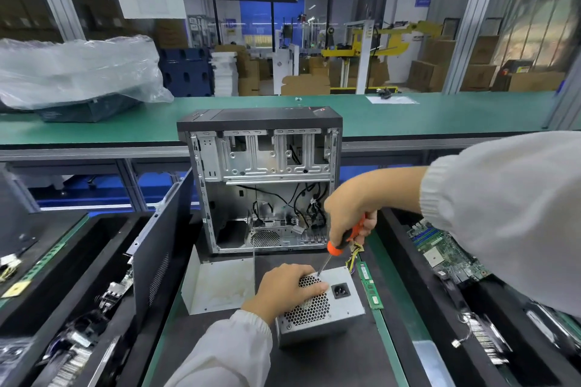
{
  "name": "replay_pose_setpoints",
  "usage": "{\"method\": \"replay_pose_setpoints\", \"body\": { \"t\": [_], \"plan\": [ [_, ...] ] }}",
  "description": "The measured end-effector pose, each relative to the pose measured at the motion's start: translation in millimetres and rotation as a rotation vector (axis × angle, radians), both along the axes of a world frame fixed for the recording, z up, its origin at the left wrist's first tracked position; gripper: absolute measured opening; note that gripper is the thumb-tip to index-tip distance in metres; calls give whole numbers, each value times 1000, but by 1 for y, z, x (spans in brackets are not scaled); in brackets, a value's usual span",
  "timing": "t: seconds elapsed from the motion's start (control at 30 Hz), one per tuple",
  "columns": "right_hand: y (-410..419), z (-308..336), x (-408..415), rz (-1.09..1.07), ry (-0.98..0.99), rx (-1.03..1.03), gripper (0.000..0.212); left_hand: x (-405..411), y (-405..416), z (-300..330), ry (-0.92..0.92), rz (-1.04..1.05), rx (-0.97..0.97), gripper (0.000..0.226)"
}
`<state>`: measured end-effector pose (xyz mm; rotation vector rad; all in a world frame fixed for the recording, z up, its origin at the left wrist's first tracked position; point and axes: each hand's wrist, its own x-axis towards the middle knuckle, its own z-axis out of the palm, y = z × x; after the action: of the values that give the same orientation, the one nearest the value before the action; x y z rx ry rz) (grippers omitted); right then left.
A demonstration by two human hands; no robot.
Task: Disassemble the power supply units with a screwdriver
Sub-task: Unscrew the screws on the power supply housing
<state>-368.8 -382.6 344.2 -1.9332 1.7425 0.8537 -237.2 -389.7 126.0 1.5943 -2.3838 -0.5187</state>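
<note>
The left hand (284,287) lay curled over the top left of the power supply unit (323,305), its fingers wrapped round the upper edge and thumb across the honeycomb grille, holding the grey box down on the dark mat (314,361). Above and to its right, the right hand (350,207) gripped the orange-and-black handle of the screwdriver (341,243) in a closed fist, the shaft slanting down so its tip met the unit's upper edge just beside the left fingertips. A green memory stick (371,287) lay on the mat immediately right of the unit.

Beyond both hands stood the open computer case (264,179), its side off, with loose black cables and a bare metal drive cage inside. A flat metal panel (220,286) lay left of the left hand.

Far left of the left hand a black tray (103,248) held metal brackets and small parts, too blurred to name. Right of the right forearm another black tray (405,248) held a green circuit board (446,254).
</note>
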Motion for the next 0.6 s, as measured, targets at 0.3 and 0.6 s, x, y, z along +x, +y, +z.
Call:
{"method": "replay_pose_setpoints", "body": {
  "t": [0.3, 0.6],
  "plan": [
    [48, -15, -7, 1686, 531, -734, 15, -1, -3, -2, -19, 17, -23, 58],
    [14, 2, -1, 312, 95, -257, 55, 0, 1, 3, -20, -13, -1, 48]
  ]
}}
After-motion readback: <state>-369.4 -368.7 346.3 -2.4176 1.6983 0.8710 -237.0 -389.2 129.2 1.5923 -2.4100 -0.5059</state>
